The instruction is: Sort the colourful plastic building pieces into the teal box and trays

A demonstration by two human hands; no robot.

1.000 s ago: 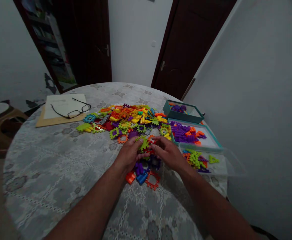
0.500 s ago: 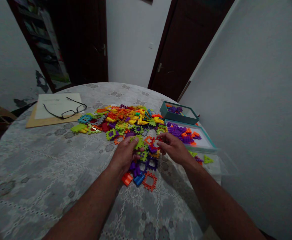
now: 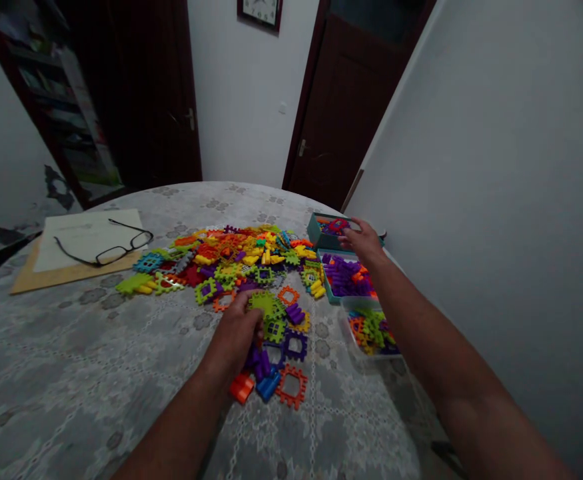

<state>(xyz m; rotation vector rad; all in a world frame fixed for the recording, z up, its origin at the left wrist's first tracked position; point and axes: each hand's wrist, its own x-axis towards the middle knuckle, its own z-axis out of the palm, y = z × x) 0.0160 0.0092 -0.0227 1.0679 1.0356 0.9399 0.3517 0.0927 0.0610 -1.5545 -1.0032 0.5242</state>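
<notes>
My left hand point(image 3: 238, 327) grips a flat lime-green toothed building block point(image 3: 265, 304) over a small group of loose blocks. Beneath and in front of it are a green window block point(image 3: 274, 329), purple tube blocks point(image 3: 258, 363), a dark purple frame point(image 3: 296, 345), a blue block point(image 3: 268, 385) and an orange frame point(image 3: 291, 387). Out at the back right, my right hand point(image 3: 364, 241) is over the far teal box point(image 3: 316, 233). A red frame block point(image 3: 338, 225) is between its thumb and fingers, above the purple pieces in that box.
A large pile of mixed blocks point(image 3: 236, 257) spreads across the table's middle. A second teal-edged tray point(image 3: 334, 297) holds purple and orange tubes; a clear plastic tub point(image 3: 354, 350) holds green and orange pieces. Glasses point(image 3: 114, 253) lie on paper point(image 3: 91, 227) at the left.
My right hand has carried the red frame block from the small group to the far teal box. My left hand keeps the green block. The view has tilted up and turned right.
</notes>
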